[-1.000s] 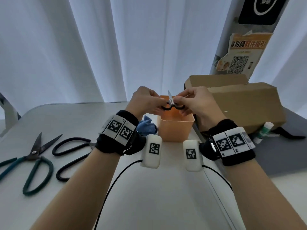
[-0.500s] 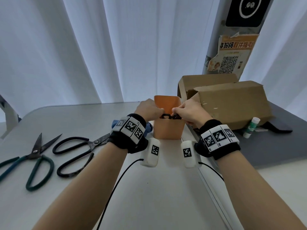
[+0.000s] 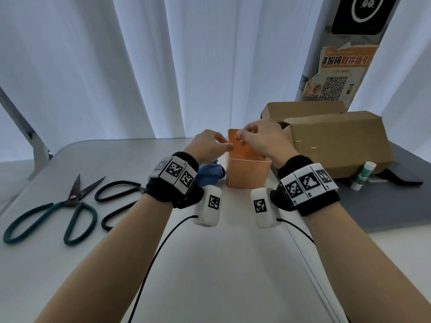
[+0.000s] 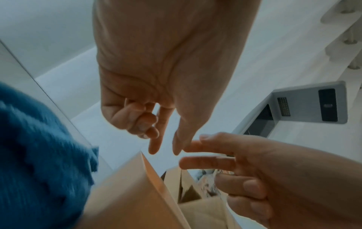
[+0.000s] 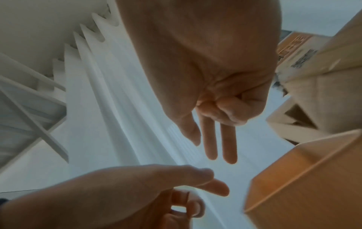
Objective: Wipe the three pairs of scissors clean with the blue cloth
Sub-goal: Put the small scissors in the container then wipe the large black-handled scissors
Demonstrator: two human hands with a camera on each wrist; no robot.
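Both hands hover empty over an orange cup [image 3: 247,176]. My left hand [image 3: 224,146] has thumb and forefinger stretched out and pinches nothing [image 4: 164,151]. My right hand [image 3: 241,138] also holds nothing, its fingers loose above the cup's rim [image 5: 205,148]. The blue cloth [image 3: 210,176] lies crumpled on the table left of the cup, under my left wrist [image 4: 39,155]. Green-handled scissors [image 3: 53,210] and black-handled scissors [image 3: 116,201] lie part open at the left. The small black scissors are out of sight; the cup's inside is hidden.
Two cardboard boxes [image 3: 338,141] stand right of the cup on a grey mat [image 3: 384,210], with a glue stick [image 3: 362,176] beside them. White curtains hang behind the white table [image 3: 210,264]. Wrist-camera cables trail toward me.
The small black scissors, held between both hands above the cup, went down into the cup. Both hands have let go and lifted off empty.
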